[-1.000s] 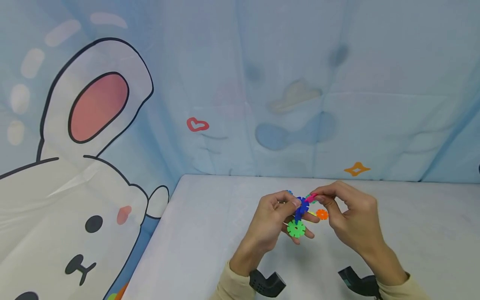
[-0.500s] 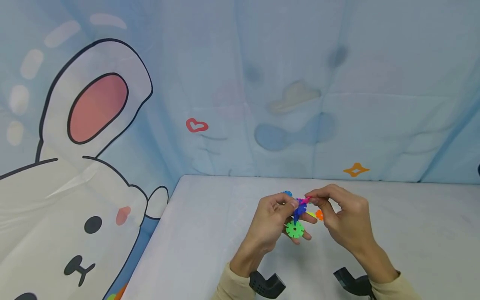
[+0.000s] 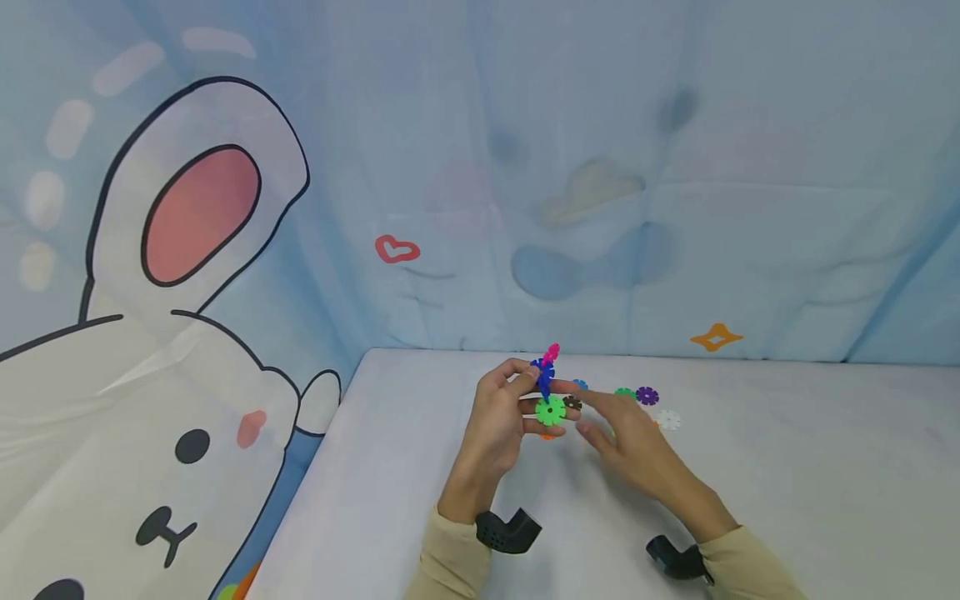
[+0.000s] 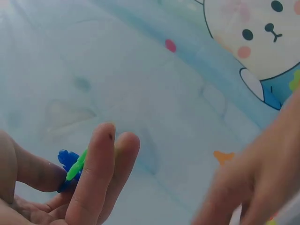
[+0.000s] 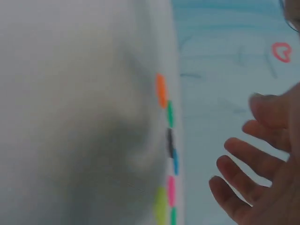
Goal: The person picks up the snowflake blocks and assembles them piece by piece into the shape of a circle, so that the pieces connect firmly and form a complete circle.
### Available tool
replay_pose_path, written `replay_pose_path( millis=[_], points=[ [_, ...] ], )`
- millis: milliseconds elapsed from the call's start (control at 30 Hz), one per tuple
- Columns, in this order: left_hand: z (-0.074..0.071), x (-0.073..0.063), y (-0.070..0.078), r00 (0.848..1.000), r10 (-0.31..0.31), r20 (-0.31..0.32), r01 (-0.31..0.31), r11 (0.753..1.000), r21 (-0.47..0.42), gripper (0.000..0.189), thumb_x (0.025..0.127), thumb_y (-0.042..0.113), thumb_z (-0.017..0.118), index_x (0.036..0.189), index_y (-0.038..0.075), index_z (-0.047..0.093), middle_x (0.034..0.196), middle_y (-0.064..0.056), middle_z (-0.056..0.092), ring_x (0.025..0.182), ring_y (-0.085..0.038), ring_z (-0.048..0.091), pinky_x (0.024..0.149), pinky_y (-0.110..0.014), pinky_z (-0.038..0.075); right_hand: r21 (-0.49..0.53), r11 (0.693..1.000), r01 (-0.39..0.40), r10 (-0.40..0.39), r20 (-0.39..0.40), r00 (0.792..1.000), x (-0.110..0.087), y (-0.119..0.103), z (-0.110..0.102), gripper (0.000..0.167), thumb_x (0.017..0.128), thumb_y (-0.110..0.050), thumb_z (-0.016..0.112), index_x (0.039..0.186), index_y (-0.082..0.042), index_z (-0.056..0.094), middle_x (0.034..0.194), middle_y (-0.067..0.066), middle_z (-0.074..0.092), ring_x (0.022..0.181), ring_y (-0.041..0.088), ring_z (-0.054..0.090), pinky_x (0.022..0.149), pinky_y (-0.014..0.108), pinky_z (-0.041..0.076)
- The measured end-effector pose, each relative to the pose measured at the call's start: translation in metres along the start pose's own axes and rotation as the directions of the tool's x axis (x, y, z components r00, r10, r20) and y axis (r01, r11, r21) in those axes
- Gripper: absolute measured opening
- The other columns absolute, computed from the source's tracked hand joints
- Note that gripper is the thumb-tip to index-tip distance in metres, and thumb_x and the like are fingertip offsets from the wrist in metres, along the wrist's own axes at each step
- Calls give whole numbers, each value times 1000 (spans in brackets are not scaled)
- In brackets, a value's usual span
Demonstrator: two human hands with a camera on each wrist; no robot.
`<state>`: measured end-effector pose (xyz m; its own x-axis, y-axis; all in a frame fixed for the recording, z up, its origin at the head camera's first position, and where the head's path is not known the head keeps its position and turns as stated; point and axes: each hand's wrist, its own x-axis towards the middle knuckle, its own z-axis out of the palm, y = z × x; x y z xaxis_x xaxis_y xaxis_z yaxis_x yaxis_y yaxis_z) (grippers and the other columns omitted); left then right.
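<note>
Broadly, a pale blue curtain (image 3: 450,125) printed with a large white rabbit (image 3: 82,417) rises behind and to the left of a white desk (image 3: 375,492). Two beige sleeves (image 3: 452,557) reach in over its near edge, with a black wrist camera (image 3: 510,532) on each arm. The left hand (image 3: 491,412) is raised over the desk toward the far edge, thumb and forefinger pinching a small chain of toothed discs, its remaining fingers stretched out. The right hand (image 3: 633,437) holds nothing; its fingers are apart and relaxed, their tips near the left fingertips in the head view. The pinched chain has a blue disc (image 3: 543,375) in the middle, a pink disc (image 3: 552,353) at the top and a green disc (image 3: 551,411) at the bottom. Loose on the desk, toward the far edge, lie a purple disc (image 3: 647,396), a white disc (image 3: 670,419) on its near side, a dark disc (image 3: 573,402) and a light blue disc (image 3: 581,384). An orange disc (image 3: 548,437) shows only partly behind the left fingers.
</note>
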<state>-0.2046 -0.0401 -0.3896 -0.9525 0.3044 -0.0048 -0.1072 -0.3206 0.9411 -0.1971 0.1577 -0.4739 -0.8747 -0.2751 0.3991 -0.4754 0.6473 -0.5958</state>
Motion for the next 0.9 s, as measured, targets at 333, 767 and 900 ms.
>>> replay_pose_path(
  millis=[333, 767, 900],
  points=[
    [2, 2, -5, 998, -29, 49, 34, 995, -95, 18, 111, 14, 41, 98, 8, 53, 98, -13, 81, 71, -24, 80, 65, -34, 67, -120, 990, 78, -39, 296, 954, 3, 3, 40, 51, 97, -7, 72, 147, -16, 63, 143, 12, 67, 132, 39, 62, 111, 60, 52],
    [7, 2, -10, 998, -38, 43, 40, 997, -59, 18, 111, 23, 51, 101, 8, 54, 96, -15, 80, 71, -22, 80, 58, -32, 65, -247, 967, -68, 127, 232, 964, 4, -5, 25, 40, 84, -10, 89, 121, -7, 75, 101, 5, 75, 97, 27, 70, 94, 51, 63],
    [9, 2, -11, 998, -35, 47, 38, 997, -60, 15, 110, 20, 53, 100, 9, 54, 94, -14, 80, 68, -21, 79, 56, -33, 65, -182, 979, -97, 140, 241, 960, 5, -1, 26, 54, 85, -7, 88, 135, -4, 68, 125, 14, 74, 116, 36, 70, 103, 54, 58]
  ],
)
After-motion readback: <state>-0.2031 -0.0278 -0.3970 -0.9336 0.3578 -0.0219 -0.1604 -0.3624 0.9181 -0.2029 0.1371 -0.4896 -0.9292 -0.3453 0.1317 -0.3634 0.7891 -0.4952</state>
